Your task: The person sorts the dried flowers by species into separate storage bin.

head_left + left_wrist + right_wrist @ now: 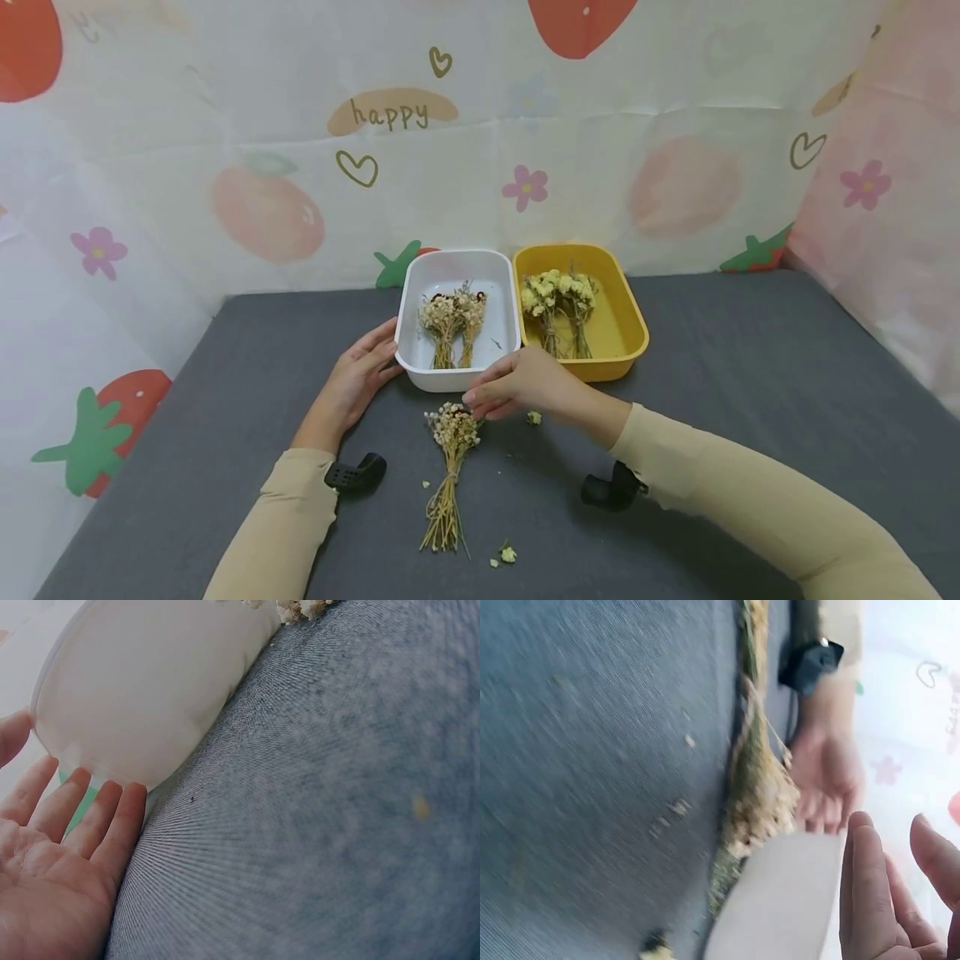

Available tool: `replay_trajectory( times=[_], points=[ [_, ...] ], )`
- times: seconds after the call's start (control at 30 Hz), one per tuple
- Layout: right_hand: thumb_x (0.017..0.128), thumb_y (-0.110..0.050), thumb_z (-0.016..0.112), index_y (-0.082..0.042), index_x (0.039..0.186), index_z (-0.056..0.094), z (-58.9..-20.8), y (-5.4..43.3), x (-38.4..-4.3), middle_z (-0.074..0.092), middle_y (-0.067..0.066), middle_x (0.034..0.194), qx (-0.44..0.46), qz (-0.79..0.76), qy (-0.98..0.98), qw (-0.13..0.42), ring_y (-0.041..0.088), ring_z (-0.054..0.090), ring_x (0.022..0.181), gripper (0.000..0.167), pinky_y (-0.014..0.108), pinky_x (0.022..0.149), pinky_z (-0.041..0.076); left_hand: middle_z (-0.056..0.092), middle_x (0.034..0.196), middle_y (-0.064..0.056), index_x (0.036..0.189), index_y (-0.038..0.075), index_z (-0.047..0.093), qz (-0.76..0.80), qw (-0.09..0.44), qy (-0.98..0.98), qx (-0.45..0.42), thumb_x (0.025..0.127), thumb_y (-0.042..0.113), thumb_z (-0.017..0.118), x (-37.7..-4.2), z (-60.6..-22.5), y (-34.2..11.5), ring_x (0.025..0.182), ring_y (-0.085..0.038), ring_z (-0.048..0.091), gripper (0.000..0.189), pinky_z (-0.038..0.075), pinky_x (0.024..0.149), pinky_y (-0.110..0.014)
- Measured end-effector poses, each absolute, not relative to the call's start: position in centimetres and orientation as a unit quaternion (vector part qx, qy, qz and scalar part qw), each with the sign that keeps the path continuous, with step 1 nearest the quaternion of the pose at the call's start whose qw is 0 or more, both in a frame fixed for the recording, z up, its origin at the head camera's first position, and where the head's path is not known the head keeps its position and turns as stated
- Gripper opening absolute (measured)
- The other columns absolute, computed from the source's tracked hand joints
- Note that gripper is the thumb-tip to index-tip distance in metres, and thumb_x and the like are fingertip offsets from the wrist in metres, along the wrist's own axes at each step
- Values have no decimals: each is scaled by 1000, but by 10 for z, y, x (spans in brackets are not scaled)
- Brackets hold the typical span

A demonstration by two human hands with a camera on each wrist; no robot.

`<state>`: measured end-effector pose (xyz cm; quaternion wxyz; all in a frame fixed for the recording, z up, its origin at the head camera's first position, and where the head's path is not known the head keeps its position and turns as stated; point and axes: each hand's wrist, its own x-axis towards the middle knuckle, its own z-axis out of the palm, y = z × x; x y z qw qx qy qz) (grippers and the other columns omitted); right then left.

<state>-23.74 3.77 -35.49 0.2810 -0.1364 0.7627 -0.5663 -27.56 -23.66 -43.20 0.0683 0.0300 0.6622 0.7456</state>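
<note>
My left hand [356, 383] rests its straight fingers against the left side of a white plastic tray [438, 381]; the left wrist view shows the open palm and fingertips at the tray wall [142, 690]. Over the tray's front right corner hovers my right hand [532, 385], its fingers extended and its thumb apart in the right wrist view, holding nothing. Just below it, a tied bunch of small cream dried flowers [450, 467] lies on the cloth, heads toward the tray. Inside the white tray are similar cream bunches [444, 321].
A yellow tray [628, 329] stands against the white one's right side, with pale yellow dried flower bunches [558, 292] in it. Loose flower bits [507, 553] lie on the dark grey cloth [735, 383]. A printed curtain [480, 200] hangs behind.
</note>
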Motion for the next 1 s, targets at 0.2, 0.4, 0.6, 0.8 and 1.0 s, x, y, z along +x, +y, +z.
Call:
replay_trajectory(
  times=[0.2,0.4,0.6,0.8,1.0],
  points=[
    [88,-13,76,2,103,76,-370,40,-227,78,15,93,-124,-558,758,315,15,75,78,22,35,78,61,28,164,-7,158,11,27,746,68,662,25,106,13,44,-276,-430,-236,146,-25,34,55,35,116,-41],
    [87,-10,75,4,102,76,-386,39,-217,78,13,88,-94,-568,733,362,14,74,73,20,30,72,61,27,165,-8,158,10,27,747,67,662,24,106,12,44,-274,-430,-236,146,-25,34,55,34,116,-42],
    [89,-9,73,5,102,75,-398,37,-205,76,12,83,-72,-569,710,408,13,72,69,19,28,69,61,27,165,-8,158,10,26,748,68,659,30,106,13,44,-274,-431,-237,148,-27,32,55,30,119,-47],
    [89,-13,75,2,100,77,-404,29,-199,75,12,80,-54,-561,701,437,15,72,68,19,28,70,61,25,166,-6,159,11,25,743,71,664,38,106,16,46,-273,-432,-237,149,-26,30,57,37,112,-37],
    [88,-19,77,-1,98,78,-405,18,-199,74,9,72,-25,-563,705,431,12,71,63,21,27,66,60,24,166,-7,159,11,24,744,72,663,36,106,17,46,-273,-431,-237,150,-27,29,58,38,109,-34]
  ],
)
